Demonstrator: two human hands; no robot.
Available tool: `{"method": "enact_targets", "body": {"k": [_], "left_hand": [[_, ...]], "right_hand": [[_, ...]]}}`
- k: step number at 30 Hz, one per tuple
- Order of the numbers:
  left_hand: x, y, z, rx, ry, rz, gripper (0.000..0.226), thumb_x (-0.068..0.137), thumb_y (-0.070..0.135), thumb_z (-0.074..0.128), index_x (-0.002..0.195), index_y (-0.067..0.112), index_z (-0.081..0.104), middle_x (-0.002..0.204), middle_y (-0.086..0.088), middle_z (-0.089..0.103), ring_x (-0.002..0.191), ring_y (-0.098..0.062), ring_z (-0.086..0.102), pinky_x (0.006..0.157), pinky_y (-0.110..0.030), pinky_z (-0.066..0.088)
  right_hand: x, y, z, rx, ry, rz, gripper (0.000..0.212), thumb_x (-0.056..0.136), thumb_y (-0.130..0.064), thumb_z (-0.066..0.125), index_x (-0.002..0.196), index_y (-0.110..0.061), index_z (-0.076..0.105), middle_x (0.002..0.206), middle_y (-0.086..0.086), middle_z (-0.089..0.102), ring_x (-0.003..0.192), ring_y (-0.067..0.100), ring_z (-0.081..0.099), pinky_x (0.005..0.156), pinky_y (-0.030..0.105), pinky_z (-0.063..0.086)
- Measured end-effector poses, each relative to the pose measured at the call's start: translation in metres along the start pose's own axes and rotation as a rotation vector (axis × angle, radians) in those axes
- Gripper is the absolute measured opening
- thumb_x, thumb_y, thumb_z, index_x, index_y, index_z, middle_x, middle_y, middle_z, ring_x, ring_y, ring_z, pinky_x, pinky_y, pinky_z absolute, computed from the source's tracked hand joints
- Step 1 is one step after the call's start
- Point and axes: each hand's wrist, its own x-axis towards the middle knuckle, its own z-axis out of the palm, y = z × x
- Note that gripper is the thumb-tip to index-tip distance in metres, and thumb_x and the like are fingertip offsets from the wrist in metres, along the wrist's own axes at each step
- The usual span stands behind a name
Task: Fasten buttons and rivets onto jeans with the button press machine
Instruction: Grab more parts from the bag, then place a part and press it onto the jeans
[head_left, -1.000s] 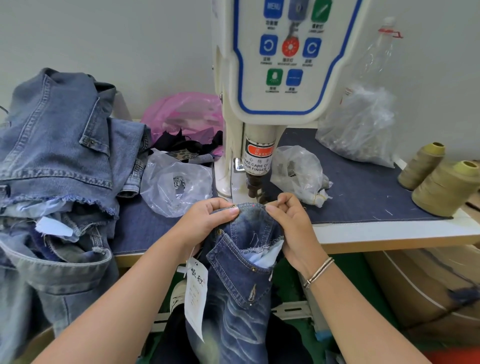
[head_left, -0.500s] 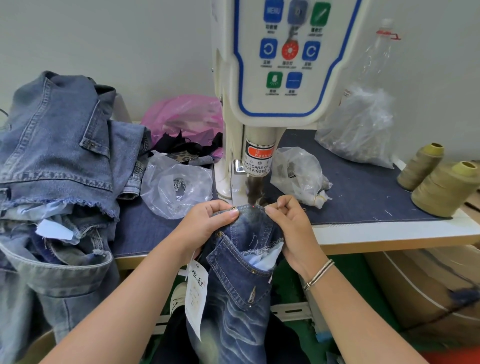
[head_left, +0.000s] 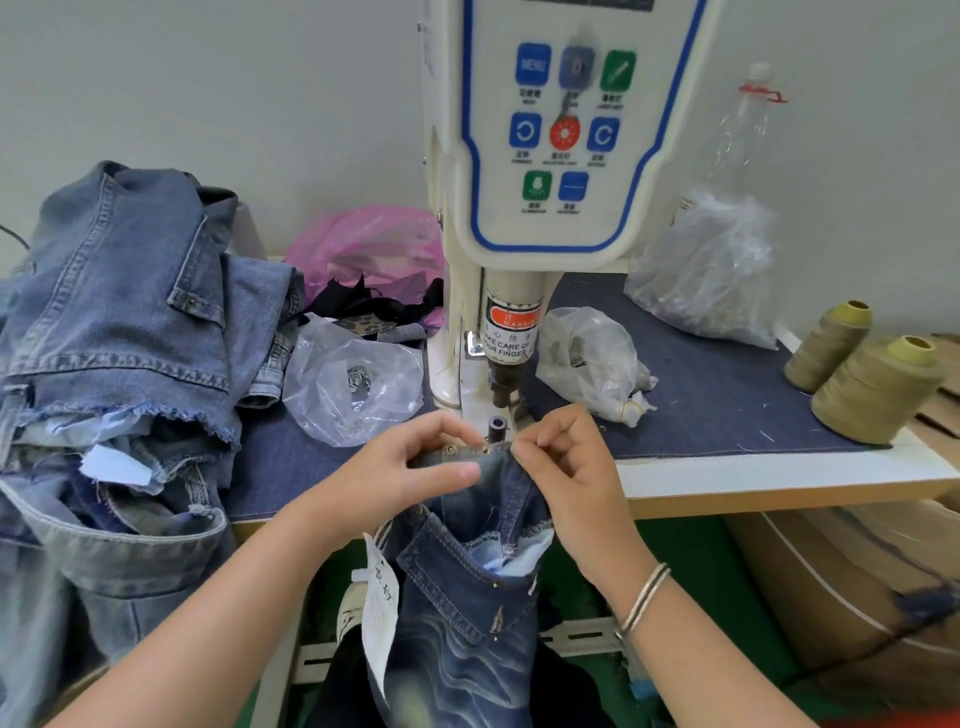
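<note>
A pale wall stood behind a worktable (head_left: 779, 470) covered in dark blue cloth, with the button press machine (head_left: 524, 218) rising from its middle. At the table's front edge both hands pinched the waistband of the jeans (head_left: 467, 587): the left hand (head_left: 410, 467) held the band between thumb and curled fingers, and the right hand (head_left: 563, 462) nipped the band's end with its fingertips, stretching a short flat span between them. Two small metal rivets (head_left: 467, 450) showed on that span. Just beyond the grip stood the lower die (head_left: 497, 426), with the punch (head_left: 503, 387) raised above it and apart from it; the band lay just short of the die.

To do the step well, the band would probably need to be kept taut and flat, the next mark set squarely over the die, and the fingertips held to either side of the punch's path.

Above the grip a red sticker read "WARNING" and "TAKE CARE OF YOUR FINGER"; higher, a blue panel button read "MENU". Below the grip hung a handwritten paper tag (head_left: 381, 613), its characters not legible. Left of the grip lay a clear bag (head_left: 358, 382) and a denim pile (head_left: 119, 332); to the right, thread cones (head_left: 872, 384).
</note>
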Motion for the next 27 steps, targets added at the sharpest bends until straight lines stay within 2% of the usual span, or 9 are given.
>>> {"method": "enact_targets", "body": {"k": [3, 6, 10, 12, 17, 19, 21, 24, 27], "left_hand": [[-0.007, 0.005, 0.0, 0.123, 0.047, 0.076, 0.013, 0.074, 0.041, 0.069, 0.085, 0.038, 0.063, 0.083, 0.015, 0.064, 0.077, 0.0, 0.057, 0.073, -0.01, 0.042], [-0.008, -0.001, -0.005, 0.233, 0.178, 0.152, 0.021, 0.083, 0.018, 0.067, 0.079, 0.037, 0.059, 0.072, 0.018, 0.057, 0.064, 0.003, 0.048, 0.064, -0.008, 0.038], [-0.004, -0.018, -0.007, 0.403, 0.432, 0.194, 0.038, 0.087, 0.0, 0.064, 0.08, 0.036, 0.055, 0.08, 0.02, 0.062, 0.078, 0.005, 0.056, 0.07, -0.004, 0.038], [-0.001, -0.027, -0.006, 0.426, 0.501, 0.188, 0.038, 0.087, 0.0, 0.064, 0.082, 0.036, 0.055, 0.082, 0.016, 0.062, 0.082, 0.006, 0.056, 0.071, -0.004, 0.038], [0.002, -0.045, -0.009, 0.444, 0.53, 0.148, 0.035, 0.088, 0.008, 0.063, 0.082, 0.038, 0.046, 0.077, 0.01, 0.057, 0.075, -0.005, 0.054, 0.066, -0.019, 0.04], [0.003, -0.049, -0.011, 0.442, 0.538, 0.112, 0.034, 0.088, 0.014, 0.064, 0.083, 0.039, 0.042, 0.075, 0.007, 0.055, 0.072, -0.009, 0.053, 0.065, -0.02, 0.04], [0.004, -0.049, -0.011, 0.419, 0.536, 0.103, 0.032, 0.088, 0.015, 0.064, 0.085, 0.039, 0.043, 0.081, 0.011, 0.059, 0.082, 0.0, 0.057, 0.069, -0.011, 0.04], [0.003, -0.049, -0.011, 0.384, 0.499, 0.066, 0.028, 0.091, 0.014, 0.061, 0.093, 0.038, 0.046, 0.097, 0.02, 0.06, 0.1, 0.021, 0.049, 0.077, -0.002, 0.037], [0.004, -0.049, -0.015, 0.37, 0.472, 0.042, 0.032, 0.091, 0.014, 0.06, 0.096, 0.041, 0.044, 0.099, 0.013, 0.059, 0.1, 0.015, 0.05, 0.075, -0.002, 0.035]], "right_hand": [[-0.007, -0.012, 0.005, -0.076, -0.113, -0.031, 0.03, 0.089, -0.011, 0.061, 0.08, -0.039, 0.053, 0.081, -0.001, 0.064, 0.079, 0.018, 0.06, 0.075, 0.025, 0.049], [-0.001, -0.017, -0.003, -0.193, -0.153, -0.037, 0.011, 0.087, -0.023, 0.06, 0.084, -0.033, 0.058, 0.087, -0.008, 0.067, 0.084, 0.009, 0.063, 0.078, 0.019, 0.049], [0.043, -0.012, -0.045, -0.386, 0.228, 0.045, 0.016, 0.09, -0.016, 0.06, 0.083, -0.03, 0.059, 0.084, -0.014, 0.064, 0.084, 0.006, 0.061, 0.073, 0.019, 0.046], [0.074, -0.006, -0.069, -0.581, 0.296, 0.117, 0.014, 0.093, -0.014, 0.055, 0.087, -0.026, 0.062, 0.094, -0.005, 0.063, 0.09, 0.014, 0.059, 0.068, 0.016, 0.039], [0.13, 0.021, -0.083, -1.264, -0.112, 0.251, 0.028, 0.095, -0.017, 0.045, 0.11, -0.016, 0.069, 0.115, 0.01, 0.063, 0.104, 0.03, 0.057, 0.084, 0.033, 0.045], [0.15, 0.026, -0.076, -1.405, -0.227, 0.472, 0.03, 0.096, -0.027, 0.046, 0.12, -0.014, 0.06, 0.126, 0.011, 0.058, 0.115, 0.03, 0.053, 0.092, 0.035, 0.043], [0.162, 0.022, -0.066, -1.452, -0.324, 0.76, 0.04, 0.092, -0.037, 0.048, 0.125, -0.014, 0.053, 0.134, 0.013, 0.051, 0.125, 0.034, 0.046, 0.103, 0.039, 0.04], [0.173, 0.022, -0.048, -1.524, -0.36, 0.51, 0.035, 0.075, -0.033, 0.054, 0.107, -0.019, 0.058, 0.112, 0.015, 0.059, 0.103, 0.046, 0.058, 0.086, 0.057, 0.05], [0.176, 0.016, -0.034, -1.566, -0.368, 0.545, 0.048, 0.067, -0.03, 0.058, 0.113, -0.015, 0.056, 0.112, 0.016, 0.059, 0.096, 0.05, 0.06, 0.078, 0.063, 0.05]]}}
